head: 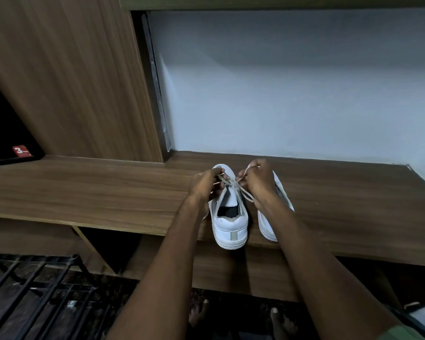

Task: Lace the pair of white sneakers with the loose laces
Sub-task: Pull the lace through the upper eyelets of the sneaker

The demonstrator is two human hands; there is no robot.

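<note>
Shelf [108,190]: wooden ledge carrying both sneakers; we see their heels reaching the front edge, so a hard tug toward us could, in our judgement, drag a shoe over it.
Left hand [205,182]: we hold it above the left side of the near shoe, knuckles up, forearm rising from below; its fingers are curled and pinch one end of the lace.
Left sneaker [228,217]: upright on the shelf, toe toward the wall, heel toward us, tongue showing and the opening dark; only the front eyelets appear threaded, so we judge the lacing barely begun.
Lace [233,184]: pale strands cross over the tongue between our two hands; we think uneven pulling could leave one end too short for the upper eyelets; a twisted strand could lie rucked instead of flat; a slipped pinch could let the end slide back out of its eyelet.
Right hand [259,177]: raised slightly higher than the left, wrist bent, fingers clenched round the other end of the lace, which loops up by the knuckles.
Right sneaker [265,224]: just beside the first, mostly hidden behind our right forearm; whether it carries a lace we cannot tell.
</note>
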